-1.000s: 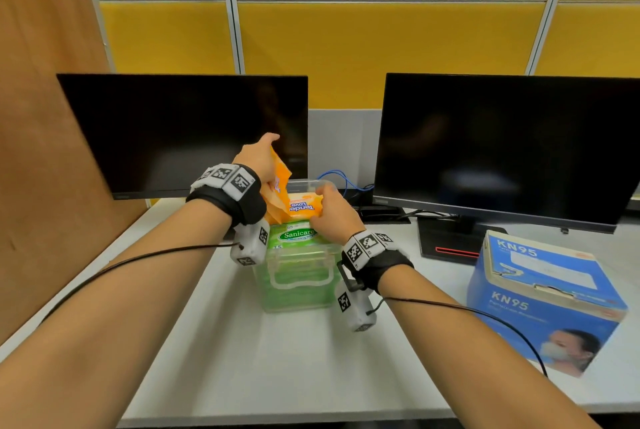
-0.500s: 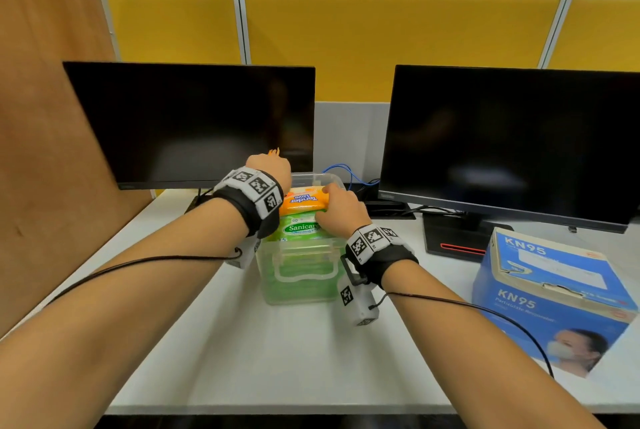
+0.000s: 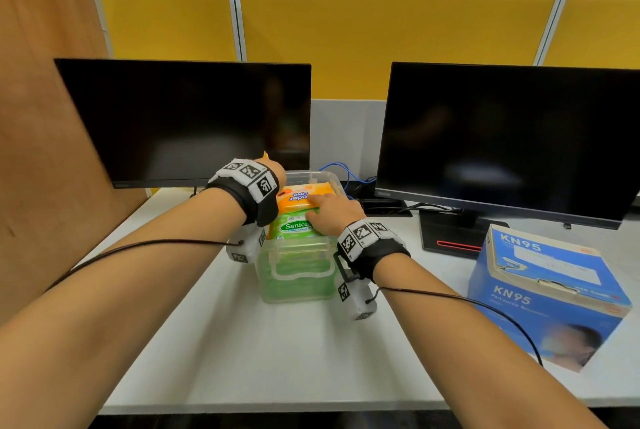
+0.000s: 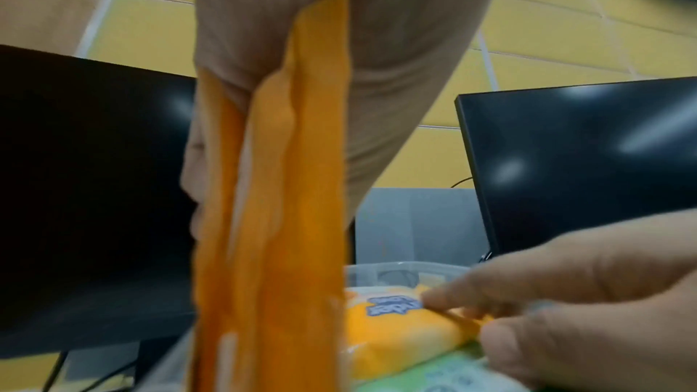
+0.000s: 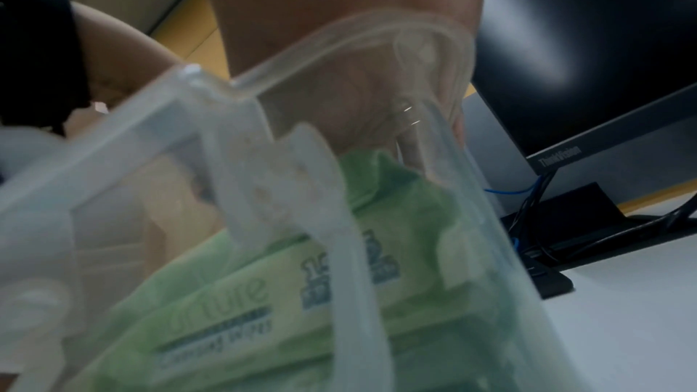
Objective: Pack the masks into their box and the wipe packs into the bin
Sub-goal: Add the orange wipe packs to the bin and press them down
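now | left hand (image 4: 396, 40) grips orange pack (image 3: 304, 196) | right hand (image 3: 332, 214) seemingly pinches it

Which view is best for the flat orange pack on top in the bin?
Head: the flat orange pack shows nearly whole, label up, right hand pinching its edge. Left wrist shows it blurred, half hidden by the upright pack in the left hand. Right wrist misses it: only green packs through the bin wall.
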`<state>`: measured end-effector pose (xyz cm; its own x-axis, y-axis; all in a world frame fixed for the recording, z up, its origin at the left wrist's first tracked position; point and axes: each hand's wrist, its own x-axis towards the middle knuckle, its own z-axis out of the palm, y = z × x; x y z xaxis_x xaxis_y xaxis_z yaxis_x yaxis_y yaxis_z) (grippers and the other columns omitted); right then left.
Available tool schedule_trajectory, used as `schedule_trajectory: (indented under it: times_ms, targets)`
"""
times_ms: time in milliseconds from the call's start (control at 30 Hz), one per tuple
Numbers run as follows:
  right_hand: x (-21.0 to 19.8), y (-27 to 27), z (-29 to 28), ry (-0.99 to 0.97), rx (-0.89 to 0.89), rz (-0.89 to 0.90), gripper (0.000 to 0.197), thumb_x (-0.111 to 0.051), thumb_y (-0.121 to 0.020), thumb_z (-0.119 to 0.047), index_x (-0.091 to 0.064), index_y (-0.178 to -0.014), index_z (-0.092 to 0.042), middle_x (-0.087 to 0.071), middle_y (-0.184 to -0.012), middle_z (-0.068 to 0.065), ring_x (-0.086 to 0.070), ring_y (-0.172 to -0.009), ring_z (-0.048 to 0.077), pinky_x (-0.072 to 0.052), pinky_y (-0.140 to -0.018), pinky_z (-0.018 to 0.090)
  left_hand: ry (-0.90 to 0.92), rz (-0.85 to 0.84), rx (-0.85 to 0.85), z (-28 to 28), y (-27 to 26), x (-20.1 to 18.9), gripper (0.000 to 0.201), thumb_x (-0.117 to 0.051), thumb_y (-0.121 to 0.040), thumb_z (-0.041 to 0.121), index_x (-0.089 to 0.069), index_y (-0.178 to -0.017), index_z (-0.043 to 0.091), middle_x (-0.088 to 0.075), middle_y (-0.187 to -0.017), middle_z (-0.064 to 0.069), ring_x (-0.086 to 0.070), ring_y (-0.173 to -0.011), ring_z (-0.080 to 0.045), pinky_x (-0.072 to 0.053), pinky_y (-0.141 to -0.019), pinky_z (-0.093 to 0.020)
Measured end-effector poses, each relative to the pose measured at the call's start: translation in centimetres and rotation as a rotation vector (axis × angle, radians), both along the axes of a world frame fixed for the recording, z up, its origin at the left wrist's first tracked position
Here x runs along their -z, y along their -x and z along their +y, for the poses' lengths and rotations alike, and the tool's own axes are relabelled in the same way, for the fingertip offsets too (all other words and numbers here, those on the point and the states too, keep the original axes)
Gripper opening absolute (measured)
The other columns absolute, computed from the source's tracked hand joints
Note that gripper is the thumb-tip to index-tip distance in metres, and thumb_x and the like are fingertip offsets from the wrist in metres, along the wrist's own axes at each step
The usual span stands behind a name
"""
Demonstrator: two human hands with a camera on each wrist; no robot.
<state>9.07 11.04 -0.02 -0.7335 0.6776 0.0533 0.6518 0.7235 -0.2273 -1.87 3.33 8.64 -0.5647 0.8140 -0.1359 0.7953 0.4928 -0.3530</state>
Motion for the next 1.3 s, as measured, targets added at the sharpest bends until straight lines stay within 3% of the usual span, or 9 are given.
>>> schedule_trajectory:
  times_ms: [67,200,367,600,700,833,967,1100,1300]
  targets:
    - [0.0,0.4,0.1,-0.012,0.027,-0.084,0.048,-0.032,-0.096,-0.045,-0.042,-0.139,-0.025,-0.050,-0.137,0.009,-0.046,-0.125,0.031,-0.029,-0.106,0.054,0.002,0.009,0.008,-0.2,-0.1,-0.3,0.026,-0.064,-0.084,0.014,-0.062,-0.106,0.001,-0.063,-0.088,-0.006,-0.063,-0.084,-0.025,-0.054,-0.086,-0.036]
    - [0.2,0.5,0.1,0.003,0.049,0.022,0.038,-0.034,-0.098,-0.037,-0.048,-0.131,-0.021,-0.052,-0.131,0.009,-0.049,-0.120,0.030,-0.029,-0.106,0.054,0.054,0.050,-0.004,0.9,-1.3,-0.7,0.038,-0.045,-0.099,0.016,-0.047,-0.134,0.001,-0.046,-0.141,-0.017,-0.053,-0.122,-0.027,-0.040,-0.103,-0.035]
    - [0.1,-0.2,0.1,-0.088,-0.055,0.123,0.028,-0.038,-0.099,-0.026,-0.058,-0.118,-0.022,-0.040,-0.139,0.009,-0.034,-0.132,0.029,-0.022,-0.112,0.055,0.037,0.001,-0.002,0.5,1.4,0.2,0.029,-0.067,-0.084,0.019,-0.064,-0.108,0.003,-0.063,-0.087,-0.006,-0.062,-0.078,-0.024,-0.053,-0.083,-0.031]
    - [0.2,0.6,0.4,-0.129,-0.137,-0.161,0.042,-0.029,-0.102,-0.029,-0.047,-0.139,-0.021,-0.023,-0.157,0.002,-0.018,-0.144,0.023,-0.007,-0.117,0.055,0.092,0.037,-0.018,1.7,1.0,0.8,0.019,-0.053,-0.094,0.009,-0.060,-0.108,-0.001,-0.063,-0.108,-0.012,-0.055,-0.120,-0.028,-0.037,-0.104,-0.035]
    - [0.1,0.5,0.2,-0.145,-0.124,-0.159,0.039,-0.031,-0.103,-0.025,-0.056,-0.130,-0.014,-0.042,-0.146,0.006,-0.036,-0.135,0.025,-0.010,-0.116,0.056,0.040,-0.048,-0.068,1.8,2.0,1.0,0.032,-0.063,-0.088,0.013,-0.058,-0.117,0.002,-0.060,-0.102,-0.009,-0.061,-0.105,-0.027,-0.046,-0.092,-0.032]
    - [0.0,0.1,0.1,-0.206,-0.122,-0.070,0.035,-0.032,-0.104,-0.025,-0.058,-0.125,-0.014,-0.053,-0.128,0.010,-0.047,-0.124,0.027,-0.013,-0.117,0.054,0.078,-0.042,-0.030,2.7,4.6,2.2,0.036,-0.081,-0.059,0.031,-0.058,-0.084,0.017,-0.066,-0.076,-0.002,-0.066,-0.070,-0.022,-0.058,-0.074,-0.039]
    - [0.4,-0.1,0.4,-0.254,-0.111,0.127,0.033,-0.035,-0.104,-0.021,-0.057,-0.128,-0.013,-0.059,-0.119,0.013,-0.052,-0.117,0.029,-0.023,-0.115,0.046,0.102,-0.032,0.007,1.1,3.4,1.3,0.021,-0.070,-0.073,0.034,-0.056,-0.083,0.022,-0.063,-0.078,0.000,-0.064,-0.076,-0.022,-0.056,-0.077,-0.035]
    - [0.2,-0.4,0.0,-0.202,-0.052,0.264,0.029,-0.042,-0.102,-0.019,-0.062,-0.121,-0.011,-0.061,-0.112,0.017,-0.059,-0.105,0.031,-0.049,-0.092,0.041,0.124,-0.051,0.022,1.6,4.2,1.8,0.028,-0.073,-0.066,0.038,-0.059,-0.088,0.027,-0.066,-0.081,0.002,-0.065,-0.076,-0.021,-0.056,-0.075,-0.035]
    - [0.4,0.0,0.0,-0.052,0.052,0.308,0.038,-0.040,-0.101,-0.036,-0.054,-0.077,-0.009,-0.053,-0.075,0.006,-0.052,-0.072,0.020,-0.047,-0.074,0.032,0.145,-0.092,0.023,4.0,6.4,3.8,0.035,-0.076,-0.048,0.039,-0.061,-0.075,0.024,-0.068,-0.069,0.004,-0.067,-0.064,-0.022,-0.058,-0.069,-0.039]
